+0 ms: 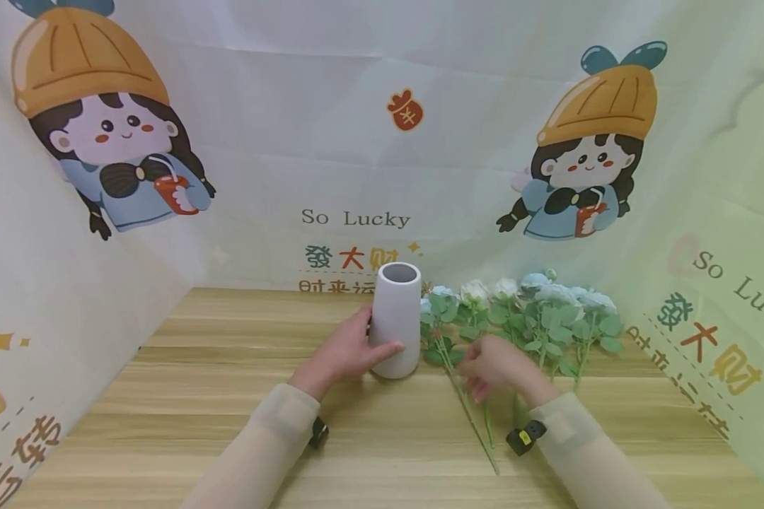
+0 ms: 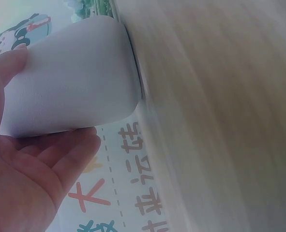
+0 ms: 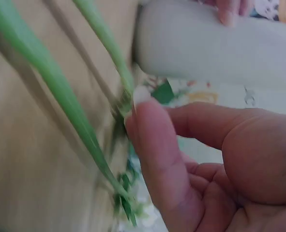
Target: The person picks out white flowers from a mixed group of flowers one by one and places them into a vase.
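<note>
A white tapered vase [image 1: 395, 329] stands upright on the wooden table. My left hand [image 1: 350, 348] grips its left side, thumb across the front and fingers round behind; the left wrist view shows the vase wall [image 2: 70, 77] between them. Just right of the vase, artificial flowers with pale blue and white heads [image 1: 550, 297] lie with their stems toward me. My right hand [image 1: 499, 364] is bent over the left stems. In the right wrist view its thumb and forefinger [image 3: 157, 135] meet at a thin green stem [image 3: 104, 38]; a thicker stem [image 3: 60, 92] runs alongside, apart from the fingers.
A printed cloth [image 1: 261, 141] with cartoon figures and lettering rises behind the table [image 1: 184, 396] and along both sides. Leaves and several stems crowd together at the right of the table. Each wrist carries a small black device [image 1: 525, 437].
</note>
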`<action>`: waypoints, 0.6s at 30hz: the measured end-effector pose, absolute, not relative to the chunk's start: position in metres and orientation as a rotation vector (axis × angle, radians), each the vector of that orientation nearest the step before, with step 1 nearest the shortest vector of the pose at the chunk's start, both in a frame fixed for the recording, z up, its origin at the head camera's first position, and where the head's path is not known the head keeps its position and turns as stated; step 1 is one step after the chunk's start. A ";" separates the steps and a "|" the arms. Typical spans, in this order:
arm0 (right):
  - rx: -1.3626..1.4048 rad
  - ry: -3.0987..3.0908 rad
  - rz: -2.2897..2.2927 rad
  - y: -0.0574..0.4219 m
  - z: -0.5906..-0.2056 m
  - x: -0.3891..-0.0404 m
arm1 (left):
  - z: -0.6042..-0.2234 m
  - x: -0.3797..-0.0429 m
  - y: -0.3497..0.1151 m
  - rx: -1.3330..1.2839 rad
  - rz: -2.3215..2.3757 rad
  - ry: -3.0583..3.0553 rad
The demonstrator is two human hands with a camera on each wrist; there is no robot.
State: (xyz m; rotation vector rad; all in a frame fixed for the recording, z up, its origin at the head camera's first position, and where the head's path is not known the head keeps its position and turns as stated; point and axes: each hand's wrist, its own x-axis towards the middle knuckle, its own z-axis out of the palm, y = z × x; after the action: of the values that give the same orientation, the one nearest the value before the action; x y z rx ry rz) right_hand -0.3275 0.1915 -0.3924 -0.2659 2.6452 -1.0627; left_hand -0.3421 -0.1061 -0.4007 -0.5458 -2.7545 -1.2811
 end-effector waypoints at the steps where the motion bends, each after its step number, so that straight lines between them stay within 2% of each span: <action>1: -0.253 2.660 -1.061 0.196 -0.391 -0.329 | -0.401 -0.342 -0.106 -0.547 -1.284 -2.753; 9: -0.129 2.800 -0.933 0.229 -0.385 -0.335 | -0.402 -0.343 -0.106 -0.552 -1.290 -2.752; 18: -0.111 2.728 -0.938 0.228 -0.393 -0.337 | -0.402 -0.343 -0.106 -0.534 -1.280 -2.763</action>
State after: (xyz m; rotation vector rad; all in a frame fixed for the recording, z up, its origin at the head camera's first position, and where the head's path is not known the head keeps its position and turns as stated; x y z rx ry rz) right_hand -0.3372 0.2276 -0.3935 -0.1112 2.7283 -0.9375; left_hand -0.3425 -0.1063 -0.4020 -0.5345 -2.7628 -1.2803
